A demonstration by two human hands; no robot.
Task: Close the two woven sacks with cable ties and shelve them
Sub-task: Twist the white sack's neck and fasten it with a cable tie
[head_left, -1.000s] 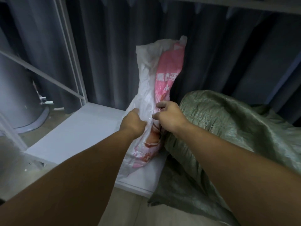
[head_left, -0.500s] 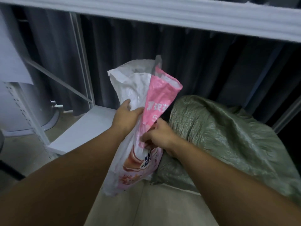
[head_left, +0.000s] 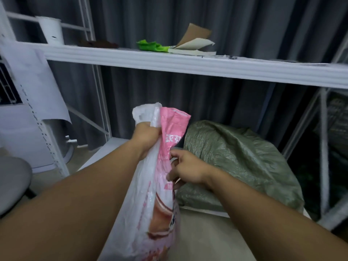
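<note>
The left grip [head_left: 145,138] clutches the bunched neck of the pink-and-white sack [head_left: 150,213], held upright; the right grip [head_left: 186,168] pinches its pink side; the green sack [head_left: 235,157] lies on the bottom shelf [head_left: 101,155].

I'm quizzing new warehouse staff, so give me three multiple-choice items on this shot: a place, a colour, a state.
1. The green sack lies: A on the upper shelf; B on the lower shelf; C on the chair.
2. The held sack is: A blue; B black; C pink and white.
3. The left hand: A hangs free; B grips the held sack's top; C presses the shelf.
Key: B, that shelf's board shows beneath it; C, its print shows; B, fingers curl round its top.
</note>
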